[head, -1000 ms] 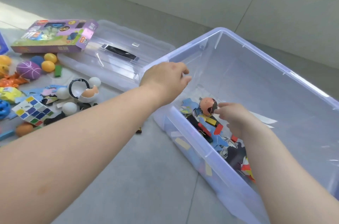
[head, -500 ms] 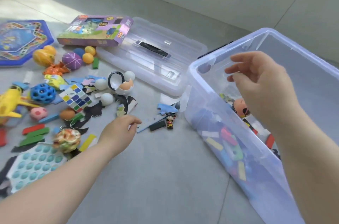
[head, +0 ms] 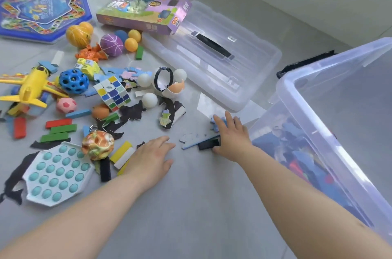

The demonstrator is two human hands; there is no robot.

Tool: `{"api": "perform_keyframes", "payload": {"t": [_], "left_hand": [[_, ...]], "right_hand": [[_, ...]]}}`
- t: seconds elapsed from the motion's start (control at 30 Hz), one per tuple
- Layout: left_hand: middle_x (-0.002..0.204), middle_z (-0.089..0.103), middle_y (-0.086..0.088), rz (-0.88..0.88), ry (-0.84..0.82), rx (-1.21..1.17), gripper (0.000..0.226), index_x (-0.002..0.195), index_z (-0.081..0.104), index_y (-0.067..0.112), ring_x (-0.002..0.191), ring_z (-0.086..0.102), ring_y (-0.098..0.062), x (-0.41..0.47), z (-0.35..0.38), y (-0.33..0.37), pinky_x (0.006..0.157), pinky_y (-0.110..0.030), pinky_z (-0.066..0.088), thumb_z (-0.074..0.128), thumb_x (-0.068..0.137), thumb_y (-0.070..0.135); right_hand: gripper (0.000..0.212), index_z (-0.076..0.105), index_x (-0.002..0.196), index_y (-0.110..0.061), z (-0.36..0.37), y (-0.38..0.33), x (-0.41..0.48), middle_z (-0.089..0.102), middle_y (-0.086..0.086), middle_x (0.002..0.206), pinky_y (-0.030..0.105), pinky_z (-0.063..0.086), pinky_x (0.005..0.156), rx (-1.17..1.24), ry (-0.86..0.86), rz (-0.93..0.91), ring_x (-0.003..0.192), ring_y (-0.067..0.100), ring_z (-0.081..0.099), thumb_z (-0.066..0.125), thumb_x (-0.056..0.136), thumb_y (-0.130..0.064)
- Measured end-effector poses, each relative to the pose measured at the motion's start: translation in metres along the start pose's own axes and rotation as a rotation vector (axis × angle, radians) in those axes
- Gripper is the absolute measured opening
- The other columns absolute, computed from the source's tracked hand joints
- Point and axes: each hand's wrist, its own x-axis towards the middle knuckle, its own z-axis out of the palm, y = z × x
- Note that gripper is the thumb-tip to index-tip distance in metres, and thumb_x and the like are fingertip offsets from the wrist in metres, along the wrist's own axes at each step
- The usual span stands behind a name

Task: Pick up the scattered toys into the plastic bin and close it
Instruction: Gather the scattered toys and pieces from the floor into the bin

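Your right hand (head: 230, 135) pressed spread fingers onto blue puzzle pieces (head: 198, 138) on the floor beside the plastic bin (head: 297, 89); your left hand (head: 151, 158), fingers loosely spread, rested empty nearby.

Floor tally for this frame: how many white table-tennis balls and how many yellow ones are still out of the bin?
White table-tennis balls: 3
Yellow table-tennis balls: 2
Total: 5
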Motion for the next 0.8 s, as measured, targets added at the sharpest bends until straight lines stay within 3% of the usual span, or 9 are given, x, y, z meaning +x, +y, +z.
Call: {"api": "perform_keyframes", "payload": {"t": [0.13,0.3,0.37,0.43,0.5,0.57,0.6,0.7,0.8], "left_hand": [[0.154,0.013,0.007,0.037,0.056,-0.007,0.053,0.142,0.024,0.024,0.140,0.017,-0.010,0.012,0.006,0.024,0.112,-0.023,0.009,0.041,0.094,0.036],[0.155,0.006,0.004,0.024,0.069,0.047,0.068,0.144,0.013,0.022,0.142,0.007,-0.013,0.029,0.010,0.044,0.114,-0.026,0.001,0.047,0.090,0.042],[0.155,0.007,0.003,0.020,0.051,0.095,0.071,0.144,0.011,0.021,0.143,0.006,-0.014,0.034,0.013,0.041,0.116,-0.029,0.001,0.049,0.088,0.042],[0.153,0.013,0.004,0.024,0.035,0.128,0.068,0.143,0.017,0.022,0.142,0.009,-0.013,0.036,0.015,0.035,0.114,-0.028,0.003,0.051,0.087,0.041],[0.146,0.027,0.003,0.048,0.049,0.157,0.060,0.138,0.029,0.023,0.137,0.019,-0.014,0.038,0.017,0.030,0.106,-0.025,0.005,0.052,0.085,0.041],[0.135,0.040,0.001,0.080,0.074,0.203,0.052,0.132,0.038,0.021,0.129,0.030,-0.017,0.039,0.017,0.030,0.096,-0.025,0.010,0.052,0.086,0.040],[0.131,0.044,-0.001,0.098,0.069,0.233,0.047,0.129,0.040,0.019,0.125,0.034,-0.019,0.039,0.017,0.032,0.096,-0.026,0.013,0.050,0.087,0.038],[0.124,0.052,-0.005,0.131,0.020,0.317,0.036,0.122,0.044,0.014,0.119,0.042,-0.024,0.037,0.016,0.035,0.094,-0.030,0.029,0.044,0.092,0.034],[0.117,0.057,-0.005,0.131,-0.001,0.356,0.029,0.112,0.050,0.013,0.111,0.050,-0.025,0.032,0.015,0.032,0.082,-0.029,0.033,0.045,0.090,0.031]], "right_hand": [[0.072,0.006,0.147,-0.027,-0.001,0.002,0.013,0.008,0.006,0.153,0.036,0.021,0.110,0.011,0.003,-0.009,0.139,0.031,0.011,0.048,0.089,-0.037],[0.052,0.032,0.140,-0.017,0.024,0.007,-0.002,0.036,0.010,0.137,0.037,0.034,0.100,0.028,0.158,-0.066,0.121,0.034,0.037,0.043,0.091,-0.023],[0.044,0.060,0.116,-0.008,0.040,0.004,-0.012,0.060,0.015,0.105,0.035,0.050,0.079,0.081,0.266,-0.145,0.089,0.038,0.058,0.045,0.076,-0.017],[0.036,0.071,0.087,-0.011,0.047,0.001,-0.022,0.064,0.006,0.073,0.023,0.051,0.052,0.033,0.263,-0.166,0.057,0.026,0.061,0.047,0.060,-0.018],[0.032,0.067,0.096,-0.008,0.048,-0.002,-0.028,0.063,0.010,0.084,0.026,0.050,0.057,0.033,0.252,-0.159,0.070,0.030,0.061,0.055,0.066,-0.009],[0.034,0.051,0.120,-0.006,0.047,0.000,-0.028,0.053,0.012,0.114,0.034,0.044,0.078,0.045,0.198,-0.132,0.104,0.032,0.049,0.046,0.087,-0.005],[0.034,0.045,0.124,-0.008,0.045,0.002,-0.024,0.049,0.011,0.121,0.035,0.041,0.082,0.037,0.187,-0.117,0.112,0.029,0.045,0.041,0.090,-0.006],[0.028,0.048,0.119,-0.007,0.033,0.002,-0.020,0.055,0.012,0.120,0.034,0.040,0.081,0.093,0.129,-0.078,0.110,0.029,0.050,0.041,0.091,-0.009],[0.024,0.051,0.113,-0.006,0.027,0.000,-0.023,0.058,0.014,0.115,0.031,0.039,0.073,0.099,0.050,-0.095,0.105,0.030,0.054,0.042,0.092,-0.014]]}}
